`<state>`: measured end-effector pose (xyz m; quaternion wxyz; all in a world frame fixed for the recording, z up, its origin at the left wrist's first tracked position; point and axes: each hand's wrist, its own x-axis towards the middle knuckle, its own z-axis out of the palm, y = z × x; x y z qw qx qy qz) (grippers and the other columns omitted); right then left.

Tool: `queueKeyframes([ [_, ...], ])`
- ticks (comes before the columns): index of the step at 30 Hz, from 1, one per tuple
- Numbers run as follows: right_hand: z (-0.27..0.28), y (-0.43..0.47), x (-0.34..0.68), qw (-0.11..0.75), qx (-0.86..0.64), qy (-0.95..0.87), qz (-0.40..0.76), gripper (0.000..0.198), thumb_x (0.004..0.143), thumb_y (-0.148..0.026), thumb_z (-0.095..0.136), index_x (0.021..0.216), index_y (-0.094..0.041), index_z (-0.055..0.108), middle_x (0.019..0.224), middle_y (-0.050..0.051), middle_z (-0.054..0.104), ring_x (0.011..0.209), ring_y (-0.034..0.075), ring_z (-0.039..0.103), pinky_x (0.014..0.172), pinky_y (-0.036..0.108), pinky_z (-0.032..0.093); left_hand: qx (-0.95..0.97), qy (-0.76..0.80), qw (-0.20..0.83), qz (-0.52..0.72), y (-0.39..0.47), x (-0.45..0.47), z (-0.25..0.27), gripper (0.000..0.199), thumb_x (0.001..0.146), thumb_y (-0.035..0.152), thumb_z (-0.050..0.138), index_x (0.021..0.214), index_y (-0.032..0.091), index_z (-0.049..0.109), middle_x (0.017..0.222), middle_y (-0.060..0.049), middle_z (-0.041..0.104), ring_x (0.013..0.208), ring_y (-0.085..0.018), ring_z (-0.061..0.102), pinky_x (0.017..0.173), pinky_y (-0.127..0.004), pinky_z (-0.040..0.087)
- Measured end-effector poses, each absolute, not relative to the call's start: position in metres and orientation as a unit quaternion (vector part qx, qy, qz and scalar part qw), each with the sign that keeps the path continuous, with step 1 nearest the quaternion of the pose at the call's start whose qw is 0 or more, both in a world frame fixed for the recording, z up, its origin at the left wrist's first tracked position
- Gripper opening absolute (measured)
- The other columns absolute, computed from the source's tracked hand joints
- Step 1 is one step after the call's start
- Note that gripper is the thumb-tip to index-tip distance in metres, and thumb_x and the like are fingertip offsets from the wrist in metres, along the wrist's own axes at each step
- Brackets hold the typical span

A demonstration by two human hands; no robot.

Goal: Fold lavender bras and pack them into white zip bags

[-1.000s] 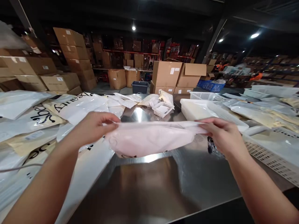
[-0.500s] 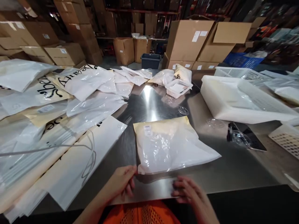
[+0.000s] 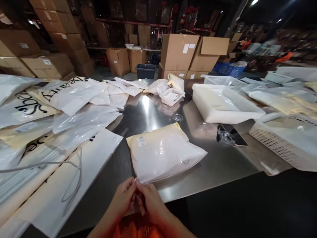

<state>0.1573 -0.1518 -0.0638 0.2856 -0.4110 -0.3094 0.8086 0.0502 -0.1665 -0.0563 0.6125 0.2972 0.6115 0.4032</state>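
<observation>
A filled plastic bag point(image 3: 158, 153), white and glossy with a pale yellow back edge and a small barcode label point(image 3: 141, 141), lies on the metal table. Its near left corner is pinched by my left hand point(image 3: 126, 193), the thumb and fingers pressed together. Right beside it, my right hand point(image 3: 150, 196) pinches at the same corner, with the two thumbs almost touching. My fingers curl under and hide the very tip of the corner.
Flat plastic bags point(image 3: 81, 96) and white sheets point(image 3: 74, 178) cover the left side. White plastic trays point(image 3: 223, 114) and a perforated basket point(image 3: 277, 145) stand to the right, near a black phone-like slab point(image 3: 236, 137). Cardboard boxes point(image 3: 179, 53) are stacked behind the metal table point(image 3: 223, 175).
My right hand has come left from beside the bag to its near left corner, meeting my left hand there. The bag is turned slightly, and the view has swung right.
</observation>
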Motion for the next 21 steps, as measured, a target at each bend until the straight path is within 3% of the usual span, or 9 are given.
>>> queueKeyframes([
  [5,-0.061,-0.115,0.227,0.429,-0.525,-0.266,0.685,0.059,0.061,-0.076,0.057,0.053,-0.025,0.028,0.042,-0.010,0.028,0.032,0.004,0.021,0.034,0.021,0.015,0.188,0.652,0.555,0.481,-0.179,0.009,-0.054,0.066,0.045,0.075,0.077,0.059,0.021,0.041,0.043,0.010,0.038,0.033,-0.005,0.031,0.036,-0.018,0.015],
  [7,-0.057,-0.103,0.277,0.463,-0.563,-0.272,0.628,0.060,0.059,-0.075,0.056,0.056,-0.025,0.023,0.044,-0.010,0.028,0.035,0.004,0.020,0.036,0.021,0.014,0.199,0.671,0.554,0.451,-0.190,-0.012,-0.057,0.064,0.047,0.073,0.076,0.059,0.020,0.043,0.045,0.009,0.040,0.034,-0.006,0.033,0.039,-0.018,0.014],
  [11,-0.047,-0.097,0.356,0.423,-0.649,-0.329,0.540,0.046,0.062,-0.064,0.068,0.066,-0.024,0.047,0.050,-0.004,0.047,0.041,0.012,0.043,0.042,0.025,0.029,0.360,0.707,0.554,0.251,-0.213,-0.040,-0.063,0.059,0.064,0.077,0.061,0.059,0.020,0.048,0.049,0.002,0.053,0.040,-0.015,0.050,0.044,-0.023,0.025],
  [14,-0.033,-0.086,0.374,0.356,-0.754,-0.462,0.300,0.054,0.068,-0.064,0.067,0.097,-0.019,0.060,0.078,0.006,0.063,0.067,0.023,0.061,0.063,0.036,0.048,0.472,0.790,0.340,0.194,-0.207,-0.047,-0.053,0.048,0.080,0.068,0.051,0.066,0.022,0.055,0.063,-0.003,0.064,0.060,-0.024,0.063,0.057,-0.032,0.042],
  [16,-0.020,-0.069,0.362,0.323,-0.757,-0.553,0.133,0.061,0.079,-0.064,0.054,0.113,-0.014,0.059,0.097,0.015,0.065,0.088,0.030,0.064,0.080,0.046,0.051,0.529,0.799,0.159,0.237,-0.186,-0.042,-0.043,0.040,0.089,0.056,0.043,0.084,0.022,0.063,0.086,-0.009,0.072,0.084,-0.029,0.067,0.075,-0.040,0.049],
  [19,-0.003,-0.041,0.312,0.292,-0.647,-0.703,0.049,0.052,0.094,-0.049,0.036,0.124,-0.014,0.060,0.117,0.020,0.063,0.112,0.033,0.059,0.098,0.052,0.046,0.678,0.662,-0.023,0.320,-0.144,-0.014,-0.036,0.039,0.095,0.033,0.036,0.110,0.017,0.068,0.122,-0.016,0.067,0.120,-0.030,0.058,0.105,-0.047,0.040],
  [21,0.001,-0.028,0.275,0.194,-0.550,-0.809,0.067,0.052,0.096,-0.050,0.037,0.136,-0.022,0.056,0.139,0.019,0.054,0.131,0.037,0.046,0.108,0.063,0.034,0.773,0.569,-0.058,0.274,-0.119,0.009,-0.038,0.041,0.093,0.028,0.044,0.130,0.023,0.062,0.142,-0.013,0.056,0.136,-0.034,0.043,0.113,-0.056,0.029],
])
